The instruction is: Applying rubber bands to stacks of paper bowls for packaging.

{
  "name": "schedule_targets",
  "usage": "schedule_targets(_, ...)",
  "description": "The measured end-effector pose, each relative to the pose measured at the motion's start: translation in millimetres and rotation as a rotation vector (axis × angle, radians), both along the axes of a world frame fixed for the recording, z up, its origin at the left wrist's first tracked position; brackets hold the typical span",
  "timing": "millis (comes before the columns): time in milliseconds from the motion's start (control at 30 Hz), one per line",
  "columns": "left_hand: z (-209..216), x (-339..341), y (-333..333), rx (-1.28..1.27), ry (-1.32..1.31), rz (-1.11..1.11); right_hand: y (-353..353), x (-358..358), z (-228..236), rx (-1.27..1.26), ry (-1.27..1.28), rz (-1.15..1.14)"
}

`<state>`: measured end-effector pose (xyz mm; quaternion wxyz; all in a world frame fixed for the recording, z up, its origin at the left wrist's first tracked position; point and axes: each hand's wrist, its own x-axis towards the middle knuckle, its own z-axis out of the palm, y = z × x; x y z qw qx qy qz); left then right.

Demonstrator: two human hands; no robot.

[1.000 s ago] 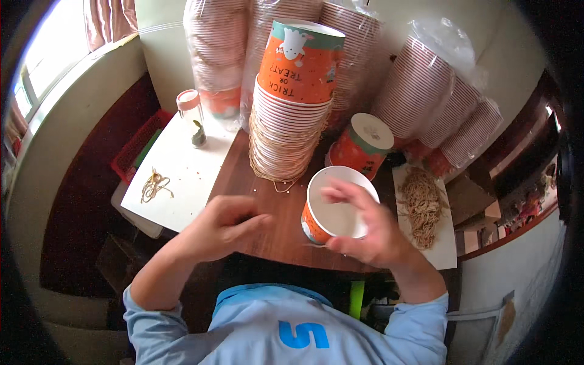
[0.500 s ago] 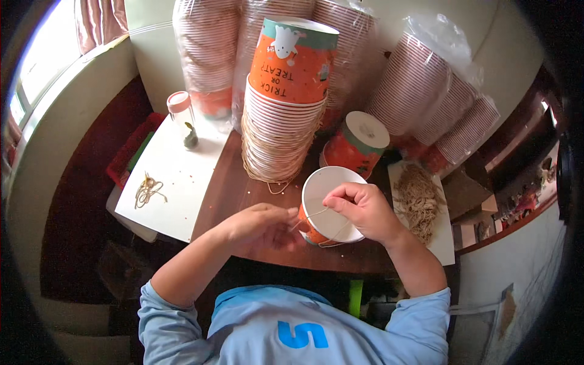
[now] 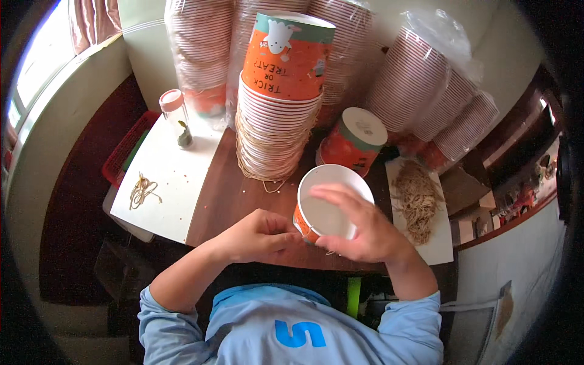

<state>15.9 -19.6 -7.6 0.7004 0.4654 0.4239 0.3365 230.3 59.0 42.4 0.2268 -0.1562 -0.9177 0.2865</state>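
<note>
A white-lined paper bucket with an orange printed outside stands mouth up near the table's front edge. Thin beige cord shows at its near left wall. My left hand is closed at that wall, thumb and fingers pinched on the cord; its fingertips are partly hidden. Over the bucket's near right rim hovers my right hand, slightly blurred, thumb and fingers spread with nothing between them. A bit of cord also shows below the right thumb.
Behind stands a tall stack of upturned buckets with cords hanging round it. Another upturned bucket is beside it. A cord heap lies right; loose cords and a clear bottle are left. Wrapped bucket stacks line the back.
My right hand has let go of the cord it pinched above the bucket's mouth, spread its fingers and moved nearer to me. My left fingers have closed at the bucket's side.
</note>
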Motion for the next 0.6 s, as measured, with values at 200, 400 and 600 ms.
schedule_targets(200, 6, 0, 4, 0.305, 0.219, -0.02, -11, -15, -34, -0.855, 0.017, 0.011)
schedule_targets(400, 2, -1, 9, 0.344, 0.274, 0.02, -13, -12, -33, -0.363, -0.012, -0.133)
schedule_targets(600, 2, 10, 41, 0.648, 0.511, 0.154, 8, -1, -38, 0.042, 0.087, -0.164)
